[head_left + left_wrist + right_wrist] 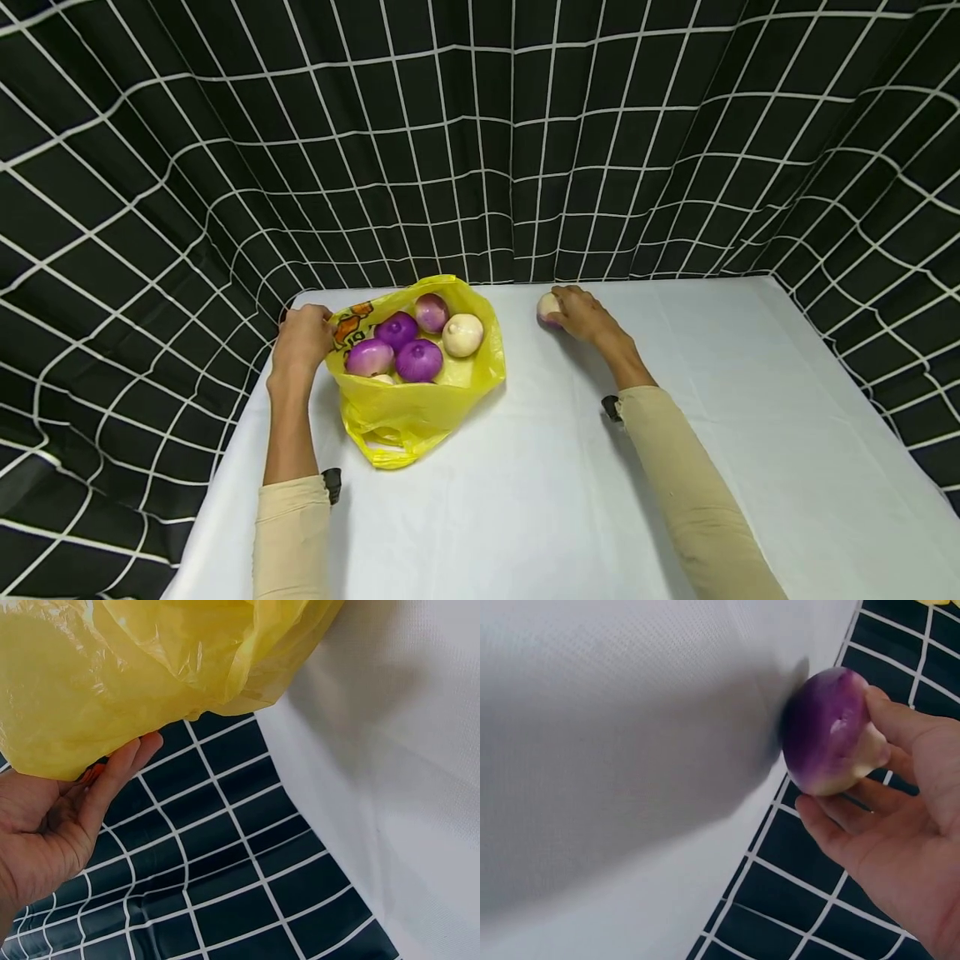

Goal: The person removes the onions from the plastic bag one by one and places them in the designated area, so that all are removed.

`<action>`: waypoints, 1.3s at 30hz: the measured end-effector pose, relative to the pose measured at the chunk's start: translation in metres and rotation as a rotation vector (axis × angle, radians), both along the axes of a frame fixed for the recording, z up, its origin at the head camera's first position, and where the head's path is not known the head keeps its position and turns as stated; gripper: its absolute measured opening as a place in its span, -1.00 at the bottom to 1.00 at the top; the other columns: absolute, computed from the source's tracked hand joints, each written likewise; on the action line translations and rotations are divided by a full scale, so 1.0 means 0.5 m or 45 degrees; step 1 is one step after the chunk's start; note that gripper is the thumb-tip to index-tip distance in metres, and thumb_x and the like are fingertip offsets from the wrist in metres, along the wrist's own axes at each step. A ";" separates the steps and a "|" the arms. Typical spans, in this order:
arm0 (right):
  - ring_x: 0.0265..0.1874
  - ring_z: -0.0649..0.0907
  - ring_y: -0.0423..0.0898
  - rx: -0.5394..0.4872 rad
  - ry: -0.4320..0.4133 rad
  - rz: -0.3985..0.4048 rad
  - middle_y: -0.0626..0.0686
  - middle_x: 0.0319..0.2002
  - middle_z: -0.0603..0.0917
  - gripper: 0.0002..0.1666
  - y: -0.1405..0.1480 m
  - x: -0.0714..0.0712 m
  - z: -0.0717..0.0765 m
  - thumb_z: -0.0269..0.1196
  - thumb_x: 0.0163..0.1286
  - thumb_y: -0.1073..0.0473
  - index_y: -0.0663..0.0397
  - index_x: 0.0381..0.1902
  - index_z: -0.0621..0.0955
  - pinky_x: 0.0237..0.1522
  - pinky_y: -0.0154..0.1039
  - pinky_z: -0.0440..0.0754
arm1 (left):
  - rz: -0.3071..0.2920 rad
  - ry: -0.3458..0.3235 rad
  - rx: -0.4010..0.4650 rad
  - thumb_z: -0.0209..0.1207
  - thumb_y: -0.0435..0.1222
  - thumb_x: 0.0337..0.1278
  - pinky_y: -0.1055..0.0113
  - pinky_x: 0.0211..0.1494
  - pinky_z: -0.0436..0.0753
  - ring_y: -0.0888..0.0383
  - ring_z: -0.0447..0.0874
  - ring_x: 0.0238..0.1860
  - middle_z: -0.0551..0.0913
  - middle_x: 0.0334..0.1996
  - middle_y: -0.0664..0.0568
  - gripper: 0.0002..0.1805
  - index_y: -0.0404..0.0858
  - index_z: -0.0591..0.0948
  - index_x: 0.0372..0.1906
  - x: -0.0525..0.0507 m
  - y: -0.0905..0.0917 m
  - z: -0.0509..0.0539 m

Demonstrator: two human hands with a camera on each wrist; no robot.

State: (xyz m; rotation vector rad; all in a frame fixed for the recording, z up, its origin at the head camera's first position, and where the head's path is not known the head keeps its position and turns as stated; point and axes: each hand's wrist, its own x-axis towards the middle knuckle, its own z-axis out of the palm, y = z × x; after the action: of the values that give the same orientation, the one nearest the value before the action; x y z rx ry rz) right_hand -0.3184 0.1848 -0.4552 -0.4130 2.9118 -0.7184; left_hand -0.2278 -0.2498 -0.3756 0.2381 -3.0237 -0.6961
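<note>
Right grip (588,315) was spread just to the width of one purple-and-white onion (829,735), thumb on one side, fingers on the other, pale neck toward the palm. I put the onion at or very near the counter (570,467); could not tell whether it bore weight there. Left grip (302,337) was closed on the rim of a yellow bag (420,408); its thumb was hidden from me by plastic. The bag's mouth gaped just right of that grip, several purple onions (418,361) inside, a white onion (462,335) on the side toward the right grip.

Risks, my judgement: smooth, round skin held by fingertips could slip and roll if the right grip loosened or met it off-centre. The film looked thin; a hard pull from the left grip could stretch or tear the rim, or tip the bag and spill its load. The rim away from the left grip had no hand on it, so it could sag and narrow the mouth.
</note>
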 end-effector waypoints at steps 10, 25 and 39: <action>0.45 0.43 0.34 -0.067 -0.008 -0.005 0.39 0.52 0.34 -0.26 0.002 0.008 -0.006 0.25 0.56 0.05 0.27 0.54 0.33 0.42 0.29 0.46 | -0.012 0.010 0.006 0.06 -0.38 0.51 -0.11 0.01 0.72 -0.30 0.76 -0.01 0.72 0.06 -0.48 -0.65 -0.52 0.65 0.17 0.000 0.006 0.001; 0.51 0.29 0.49 -0.075 0.128 -0.044 0.46 0.57 0.18 -0.21 -0.017 0.028 0.010 0.22 0.57 0.00 0.08 0.60 0.23 0.41 0.50 0.34 | -0.014 -0.001 0.018 0.06 -0.41 0.49 -0.03 -0.07 0.75 -0.26 0.78 -0.05 0.72 0.06 -0.48 -0.65 -0.53 0.64 0.19 0.003 0.004 0.001; 0.53 0.34 0.35 -0.103 0.375 0.237 0.38 0.54 0.30 -0.40 -0.163 0.077 0.072 0.28 0.55 0.08 0.07 0.46 0.46 0.57 0.26 0.33 | -0.019 -0.011 0.018 0.06 -0.41 0.50 -0.07 0.07 0.74 -0.28 0.75 0.04 0.70 0.11 -0.48 -0.65 -0.53 0.62 0.21 0.004 0.016 0.009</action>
State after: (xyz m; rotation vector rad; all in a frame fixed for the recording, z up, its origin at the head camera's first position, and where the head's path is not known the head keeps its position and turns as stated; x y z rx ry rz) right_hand -0.2801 0.1032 -0.4194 -0.8539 3.0591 -0.8105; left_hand -0.2256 -0.2420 -0.3712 0.2200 -3.0326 -0.7193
